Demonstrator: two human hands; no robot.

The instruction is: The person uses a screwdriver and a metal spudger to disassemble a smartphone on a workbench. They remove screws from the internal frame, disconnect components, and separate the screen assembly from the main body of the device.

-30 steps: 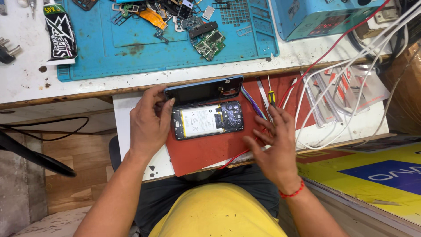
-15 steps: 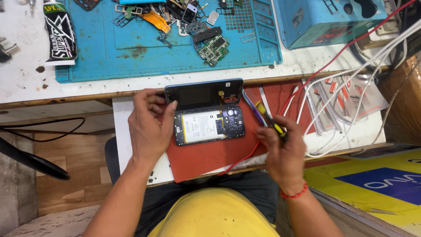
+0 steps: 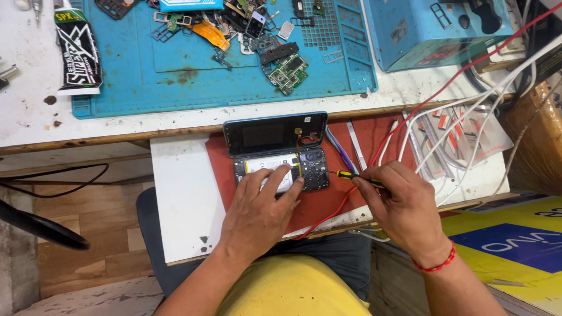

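I see R hand [image 3: 404, 205], which lay flat on the red mat [image 3: 328, 208] a sec ago, now clamped on yellow-black screwdriver [image 3: 358, 177], tip at opened black phone [image 3: 281, 169] w/ L hand [image 3: 257, 210] spread flat pinning it, so screw work's on.

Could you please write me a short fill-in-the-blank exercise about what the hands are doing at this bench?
1. The left hand presses on the opened ____, which lies on the red mat.
2. The right hand holds a ____ with a yellow and black handle.
3. The detached back cover lies just ____ the opened device, toward the blue mat.

Missing words: phone; screwdriver; above
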